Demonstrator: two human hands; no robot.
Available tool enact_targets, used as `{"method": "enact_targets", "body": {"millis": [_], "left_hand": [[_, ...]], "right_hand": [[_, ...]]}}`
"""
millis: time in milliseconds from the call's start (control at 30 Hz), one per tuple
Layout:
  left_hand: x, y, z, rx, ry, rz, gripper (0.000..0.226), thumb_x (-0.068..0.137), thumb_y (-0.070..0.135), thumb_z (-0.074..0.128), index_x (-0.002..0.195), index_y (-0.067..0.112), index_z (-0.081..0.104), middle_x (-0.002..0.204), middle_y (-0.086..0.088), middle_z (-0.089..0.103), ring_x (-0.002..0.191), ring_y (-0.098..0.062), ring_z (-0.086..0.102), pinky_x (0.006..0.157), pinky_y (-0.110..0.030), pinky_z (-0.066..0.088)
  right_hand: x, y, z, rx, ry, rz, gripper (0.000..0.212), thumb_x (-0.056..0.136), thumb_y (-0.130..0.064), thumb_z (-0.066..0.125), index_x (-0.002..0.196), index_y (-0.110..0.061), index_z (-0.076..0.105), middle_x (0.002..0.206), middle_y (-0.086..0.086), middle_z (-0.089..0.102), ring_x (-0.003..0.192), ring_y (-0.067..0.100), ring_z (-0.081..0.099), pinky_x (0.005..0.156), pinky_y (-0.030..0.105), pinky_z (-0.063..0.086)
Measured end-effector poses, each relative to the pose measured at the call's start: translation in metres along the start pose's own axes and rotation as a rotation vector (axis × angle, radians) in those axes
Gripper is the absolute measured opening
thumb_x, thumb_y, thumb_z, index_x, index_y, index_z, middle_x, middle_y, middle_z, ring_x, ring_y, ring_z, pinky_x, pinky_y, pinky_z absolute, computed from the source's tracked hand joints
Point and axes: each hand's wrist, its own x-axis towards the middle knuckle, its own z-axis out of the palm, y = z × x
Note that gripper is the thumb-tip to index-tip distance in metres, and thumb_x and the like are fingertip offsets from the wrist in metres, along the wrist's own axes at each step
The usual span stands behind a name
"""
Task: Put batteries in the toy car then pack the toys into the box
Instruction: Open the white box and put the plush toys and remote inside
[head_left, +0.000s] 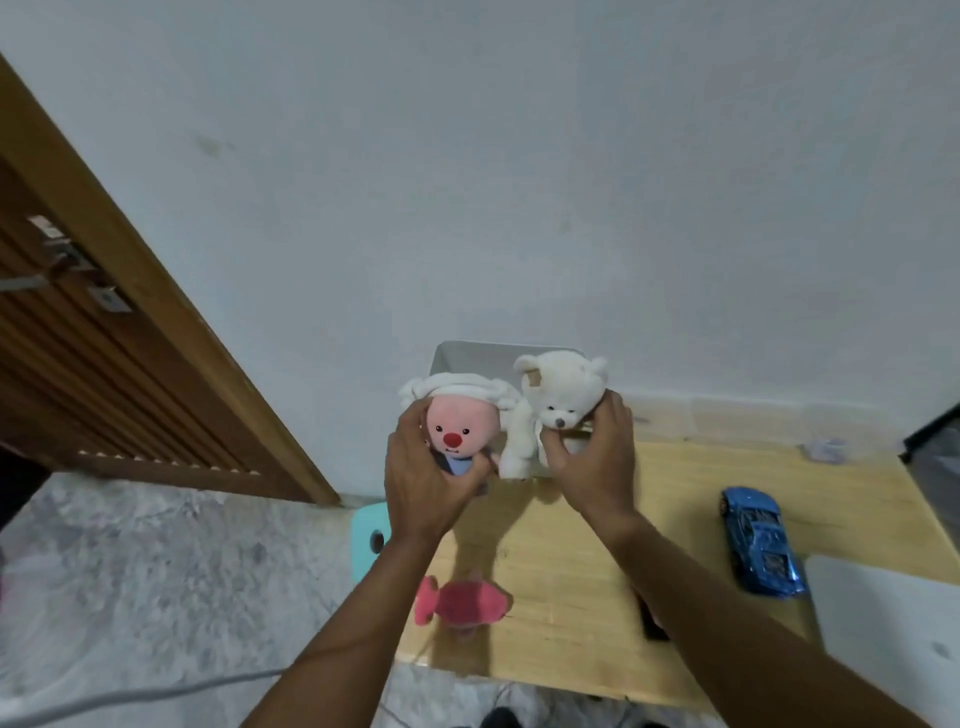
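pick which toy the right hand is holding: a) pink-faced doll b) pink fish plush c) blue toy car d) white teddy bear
d: the right hand grips the white teddy bear with its fingers curled round it; the blue toy car lies apart on the table.

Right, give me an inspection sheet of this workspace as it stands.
Surface: wooden table.
Job's things: pink-faced plush and white teddy bear held at the white box; red fish plush and blue toy car lie on the table.
Clutter: dark object under the right forearm; crumpled bluish scrap at the far edge; white panel at the right.
Grippers: left hand grips the plush; right hand grips the bear.
Cables: white cable on the floor.
Surroundings: wooden door, white wall, teal stool.
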Motion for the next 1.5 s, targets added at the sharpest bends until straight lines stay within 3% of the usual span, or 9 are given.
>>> {"method": "enact_targets", "body": {"millis": [167,300,400,567,733,933,1033,1267,1500], "left_hand": [[0.063,0.034,-0.001,-0.03,0.043,0.052,0.084,0.067,0.036,0.089,0.133,0.035,0.038,0.121,0.009,0.057,0.103,-0.021,0.06,0.078,-0.046,0.059],[0.1,0.043,0.01,0.04,-0.044,-0.016,0.078,0.07,0.039,0.085,0.131,0.032,0.037,0.108,0.007,0.059,0.095,-0.026,0.063,0.073,-0.039,0.058],[0.116,0.037,0.026,0.106,-0.169,-0.117,0.075,0.071,0.038,0.083,0.13,0.028,0.037,0.108,-0.004,0.065,0.094,-0.03,0.064,0.072,-0.037,0.056],[0.127,0.015,0.055,0.202,-0.333,-0.283,0.069,0.074,0.04,0.081,0.126,0.02,0.04,0.11,-0.009,0.067,0.102,-0.036,0.063,0.075,-0.037,0.051],[0.14,-0.006,0.082,0.273,-0.415,-0.391,0.072,0.073,0.04,0.084,0.124,0.018,0.038,0.115,-0.009,0.066,0.109,-0.035,0.062,0.084,-0.042,0.054],[0.136,-0.025,0.105,0.353,-0.418,-0.488,0.038,0.099,0.036,0.049,0.131,0.016,0.047,0.125,-0.013,0.064,0.116,-0.037,0.061,0.09,-0.042,0.05],[0.135,-0.032,0.115,0.354,-0.474,-0.502,0.043,0.101,0.04,0.045,0.133,0.012,0.051,0.127,-0.018,0.065,0.118,-0.039,0.061,0.095,-0.042,0.048],[0.136,-0.029,0.107,0.369,-0.526,-0.476,0.047,0.095,0.046,0.057,0.132,0.017,0.055,0.126,-0.015,0.067,0.12,-0.036,0.061,0.095,-0.038,0.048],[0.123,-0.006,0.068,0.269,-0.45,-0.247,0.032,0.094,0.035,0.064,0.123,0.021,0.061,0.117,-0.005,0.072,0.109,-0.027,0.065,0.085,-0.031,0.046]], "right_hand": [[0.067,-0.022,0.005,-0.015,-0.02,0.055,0.048,0.076,-0.038,0.072,0.118,-0.019,0.055,0.11,0.001,0.061,0.104,0.028,0.058,0.082,0.035,0.05],[0.103,-0.025,0.013,-0.047,-0.189,0.209,0.058,0.077,-0.037,0.071,0.121,-0.03,0.034,0.114,0.002,0.065,0.1,0.031,0.063,0.075,0.04,0.054],[0.116,-0.012,0.023,-0.176,-0.312,0.305,0.053,0.082,-0.04,0.072,0.118,-0.023,0.038,0.115,0.005,0.064,0.099,0.033,0.064,0.071,0.035,0.048],[0.125,0.026,0.048,-0.284,-0.467,0.386,0.073,0.083,-0.044,0.072,0.142,-0.015,0.04,0.133,0.011,0.06,0.12,0.034,0.058,0.093,0.037,0.048],[0.131,0.048,0.074,-0.327,-0.566,0.442,0.075,0.087,-0.042,0.071,0.145,-0.008,0.037,0.139,0.015,0.054,0.124,0.034,0.056,0.095,0.037,0.047],[0.127,0.063,0.102,-0.531,-0.689,0.394,0.042,0.093,-0.02,0.058,0.131,-0.005,0.049,0.133,0.017,0.06,0.125,0.034,0.057,0.1,0.036,0.046],[0.125,0.065,0.111,-0.61,-0.719,0.35,0.035,0.093,-0.013,0.053,0.127,-0.005,0.052,0.131,0.018,0.061,0.123,0.034,0.058,0.1,0.036,0.046],[0.125,0.061,0.104,-0.562,-0.684,0.273,0.036,0.089,-0.017,0.058,0.124,-0.009,0.056,0.123,0.016,0.067,0.117,0.035,0.062,0.096,0.037,0.048],[0.104,0.04,0.041,-0.221,-0.334,0.134,0.034,0.09,-0.021,0.062,0.124,-0.024,0.063,0.122,0.002,0.069,0.114,0.021,0.065,0.095,0.037,0.054]]}}
